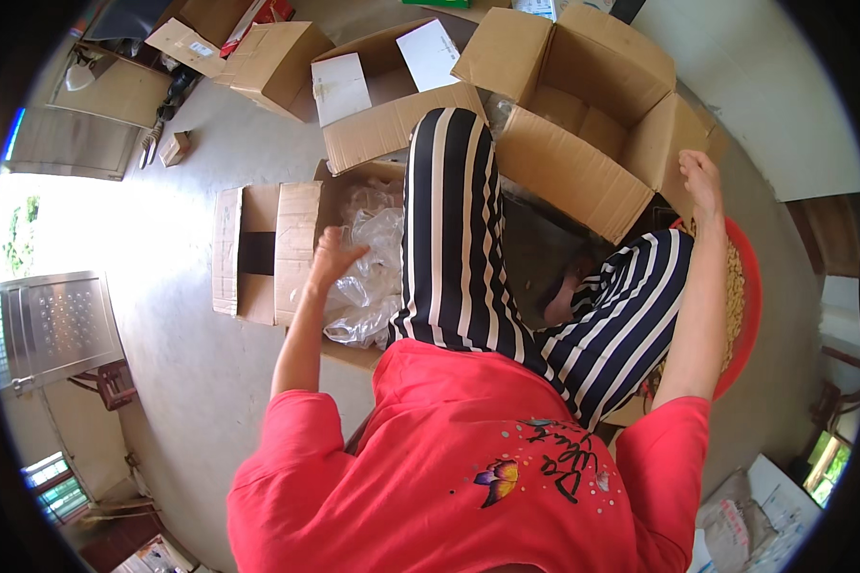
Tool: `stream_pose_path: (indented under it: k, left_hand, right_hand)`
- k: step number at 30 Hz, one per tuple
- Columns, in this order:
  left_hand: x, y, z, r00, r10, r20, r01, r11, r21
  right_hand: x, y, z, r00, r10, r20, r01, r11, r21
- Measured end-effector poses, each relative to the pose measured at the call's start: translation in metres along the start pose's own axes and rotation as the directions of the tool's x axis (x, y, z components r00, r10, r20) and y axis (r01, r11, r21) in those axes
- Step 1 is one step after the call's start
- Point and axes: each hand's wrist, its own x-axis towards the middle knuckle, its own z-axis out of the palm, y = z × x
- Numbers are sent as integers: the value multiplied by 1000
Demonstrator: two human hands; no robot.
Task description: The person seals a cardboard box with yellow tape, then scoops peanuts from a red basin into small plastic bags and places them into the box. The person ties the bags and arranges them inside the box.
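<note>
My left hand (335, 259) hovers over or rests against the clear plastic bags (373, 229) heaped in a cardboard box (299, 247) by my left leg. Its thumb stands apart from the fingers, and nothing shows in its grasp. On the other side, my right hand (701, 179) has its fingers curled beside the outer wall of a large open cardboard box (580, 168). Whether it grips anything is hidden. Below my right forearm sits a red basin (751, 308) filled with small tan pieces (735, 301) resembling unshelled peanuts, partly covered by my arm and knee.
Ahead is another open carton (394, 125) with white inner flaps. A further box (276, 61) lies to its left. A small carton (175, 149) and slippers (150, 145) are on the floor. The metal door (57, 326) stands at left; sacks (734, 526) lie at lower right.
</note>
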Motion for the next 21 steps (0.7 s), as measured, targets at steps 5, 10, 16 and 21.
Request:
stream_pose_path:
  k: [5,10,16,21]
  left_hand:
    - [11,13,28,997,-24,70,32,993,-111]
    - [48,43,-21,989,21,-144,-87,881,-465]
    - [72,117,-94,940,76,-331,-257,795,-549]
    - [81,162,-120,939,-27,-344,-199,773,-602]
  right_hand:
    - [10,28,-4,993,-118,-27,118,993,-33]
    - [11,25,4,992,-87,-94,78,993,-93]
    - [6,17,5,985,-97,-144,64,975,-213]
    - [8,18,2,988,-65,-142,35,978,-208]
